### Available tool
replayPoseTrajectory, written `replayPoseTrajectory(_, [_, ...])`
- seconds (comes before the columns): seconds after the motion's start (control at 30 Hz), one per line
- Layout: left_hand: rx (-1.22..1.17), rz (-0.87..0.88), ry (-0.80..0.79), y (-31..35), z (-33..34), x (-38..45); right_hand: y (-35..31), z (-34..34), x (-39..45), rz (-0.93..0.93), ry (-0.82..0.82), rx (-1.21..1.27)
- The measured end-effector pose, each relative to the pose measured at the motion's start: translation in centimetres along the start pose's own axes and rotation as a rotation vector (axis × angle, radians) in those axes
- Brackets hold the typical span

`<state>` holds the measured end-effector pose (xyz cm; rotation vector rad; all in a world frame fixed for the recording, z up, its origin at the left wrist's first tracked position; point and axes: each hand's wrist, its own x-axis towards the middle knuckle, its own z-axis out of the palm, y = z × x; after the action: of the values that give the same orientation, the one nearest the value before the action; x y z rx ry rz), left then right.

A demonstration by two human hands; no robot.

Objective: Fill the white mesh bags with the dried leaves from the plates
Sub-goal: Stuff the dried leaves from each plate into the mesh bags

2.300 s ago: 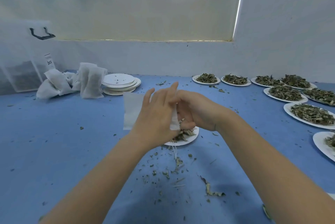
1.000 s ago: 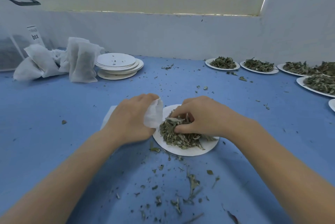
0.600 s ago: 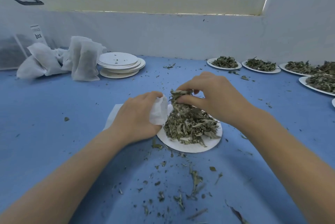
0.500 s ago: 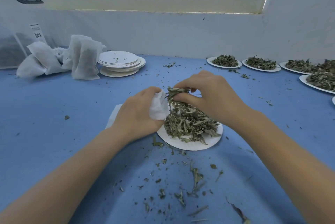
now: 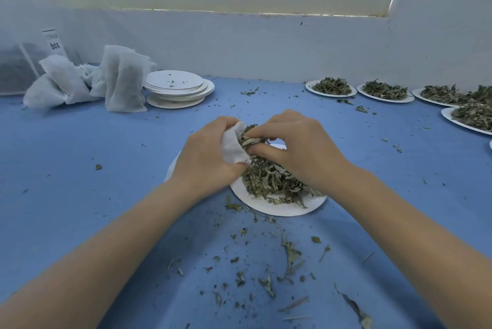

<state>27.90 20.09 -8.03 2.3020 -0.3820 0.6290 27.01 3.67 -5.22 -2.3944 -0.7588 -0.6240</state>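
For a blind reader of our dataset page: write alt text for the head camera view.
A person's left hand grips the mouth of a white mesh bag while the right hand pinches dried leaves into it over a white paper plate on a blue table. Filled bags and stacked empty plates sit far left; more leaf plates line the far right.

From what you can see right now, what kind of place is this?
Probably a small herb or tea packing bench, not a home kitchen: many paper plates of dried leaves in a row, filled mesh bags piled by a stack of emptied plates, all on a blue-covered table.
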Motion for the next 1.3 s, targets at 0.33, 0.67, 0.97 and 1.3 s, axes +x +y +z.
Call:
replayPoseTrajectory(0.33, [0.241, 0.183, -0.035, 1.1, 0.4, -0.5, -0.6, -0.3, 0.2, 0.220, -0.159, 0.308])
replayPoseTrajectory(0.67, [0.059, 0.096, 0.019, 1.2, 0.5, -0.5, -0.8, -0.1, 0.1, 0.268, -0.022, 0.361])
replayPoseTrajectory(0.97, [-0.056, 0.024, 0.031, 1.2, 0.5, -0.4, -0.6, -0.1, 0.3, 0.481, -0.044, 0.621])
replayPoseTrajectory(1.3, [0.079, 0.135, -0.155, 0.0, 0.4, -0.2, -0.6, -0.3, 0.2, 0.315, 0.024, 0.410])
